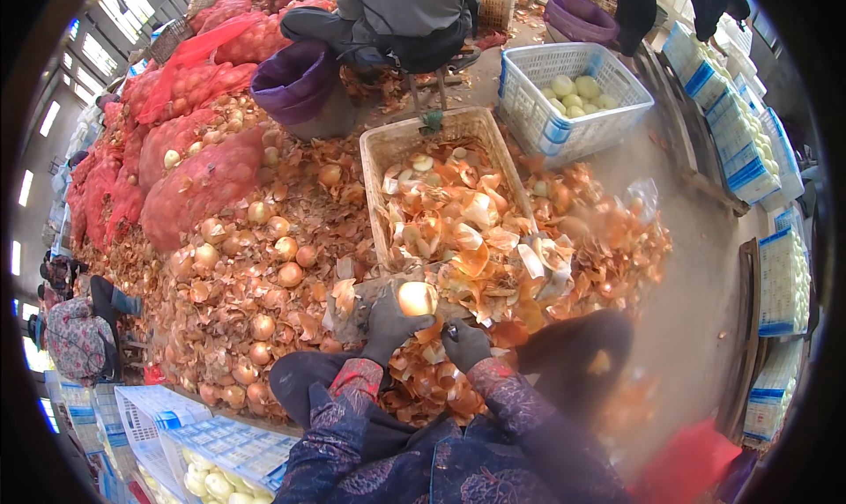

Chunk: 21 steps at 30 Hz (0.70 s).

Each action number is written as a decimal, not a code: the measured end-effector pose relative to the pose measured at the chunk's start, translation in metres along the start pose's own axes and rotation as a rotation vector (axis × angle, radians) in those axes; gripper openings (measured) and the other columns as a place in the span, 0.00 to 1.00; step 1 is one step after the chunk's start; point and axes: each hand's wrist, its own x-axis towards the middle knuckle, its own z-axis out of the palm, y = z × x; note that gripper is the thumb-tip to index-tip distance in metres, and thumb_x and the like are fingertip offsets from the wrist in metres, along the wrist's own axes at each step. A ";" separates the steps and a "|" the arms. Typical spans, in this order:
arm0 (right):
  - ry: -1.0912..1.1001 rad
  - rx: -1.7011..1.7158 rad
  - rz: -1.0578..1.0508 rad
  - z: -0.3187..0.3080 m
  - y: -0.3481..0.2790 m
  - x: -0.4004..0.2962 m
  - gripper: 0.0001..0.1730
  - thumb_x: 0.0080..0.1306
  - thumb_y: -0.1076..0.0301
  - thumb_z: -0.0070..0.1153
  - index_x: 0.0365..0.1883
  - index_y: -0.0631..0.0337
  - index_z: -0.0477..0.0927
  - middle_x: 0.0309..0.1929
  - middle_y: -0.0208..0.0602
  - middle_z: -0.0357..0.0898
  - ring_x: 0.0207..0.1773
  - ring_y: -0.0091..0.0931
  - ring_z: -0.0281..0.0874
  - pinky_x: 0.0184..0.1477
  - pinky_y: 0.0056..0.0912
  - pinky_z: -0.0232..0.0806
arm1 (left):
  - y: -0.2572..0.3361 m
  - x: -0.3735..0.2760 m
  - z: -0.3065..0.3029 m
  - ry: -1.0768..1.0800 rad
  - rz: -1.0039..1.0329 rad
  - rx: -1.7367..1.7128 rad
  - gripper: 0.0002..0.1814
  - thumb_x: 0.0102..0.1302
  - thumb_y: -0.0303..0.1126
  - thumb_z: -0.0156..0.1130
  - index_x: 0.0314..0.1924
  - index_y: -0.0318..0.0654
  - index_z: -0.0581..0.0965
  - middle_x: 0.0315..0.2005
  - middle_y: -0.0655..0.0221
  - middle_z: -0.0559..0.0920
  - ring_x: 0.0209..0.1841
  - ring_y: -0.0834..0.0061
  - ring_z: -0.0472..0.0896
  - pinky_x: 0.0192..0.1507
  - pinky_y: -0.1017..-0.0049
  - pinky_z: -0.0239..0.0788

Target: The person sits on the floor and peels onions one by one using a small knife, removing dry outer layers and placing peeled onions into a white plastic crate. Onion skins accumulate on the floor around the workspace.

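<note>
My left hand (391, 329), in a dark grey glove, grips a golden onion (418, 298) above the near end of a crate. Close by on the right, my gloved right hand (466, 345) is curled around a small dark tool (453, 331); its blade or tip cannot be made out. Loose onion skins (433, 388) lie between my knees below both hands. Beyond them stands a worn plastic crate (371, 197), heaped with papery skins and a few pale onion pieces.
Unpeeled onions (289, 274) and skins cover the floor at left, with red mesh sacks (201, 180) behind. A purple-lined bin (297, 88) stands near a seated person (403, 15). Peeled onions fill part of a white crate (568, 130); another crate (231, 448) is at lower left.
</note>
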 end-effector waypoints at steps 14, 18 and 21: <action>-0.097 -0.035 -0.140 0.005 -0.007 0.039 0.13 0.62 0.59 0.53 0.40 0.56 0.83 0.35 0.50 0.83 0.39 0.47 0.81 0.43 0.50 0.73 | -0.014 0.014 -0.001 -0.024 0.008 -0.239 0.40 0.35 0.40 0.84 0.51 0.37 0.77 0.42 0.59 0.83 0.45 0.63 0.82 0.48 0.65 0.74; -0.255 -0.207 -0.133 0.015 -0.006 0.068 0.15 0.56 0.60 0.56 0.31 0.63 0.85 0.34 0.51 0.84 0.39 0.44 0.84 0.43 0.47 0.75 | 0.005 0.014 -0.001 -0.062 0.008 -0.258 0.41 0.37 0.42 0.83 0.54 0.39 0.78 0.47 0.65 0.81 0.49 0.67 0.79 0.56 0.67 0.72; -0.192 -0.402 -0.346 0.039 -0.007 0.083 0.15 0.54 0.59 0.59 0.30 0.62 0.85 0.32 0.51 0.83 0.38 0.44 0.84 0.41 0.44 0.75 | -0.012 0.010 -0.005 -0.018 0.057 -0.121 0.38 0.38 0.40 0.79 0.53 0.37 0.78 0.46 0.60 0.81 0.49 0.60 0.79 0.53 0.63 0.71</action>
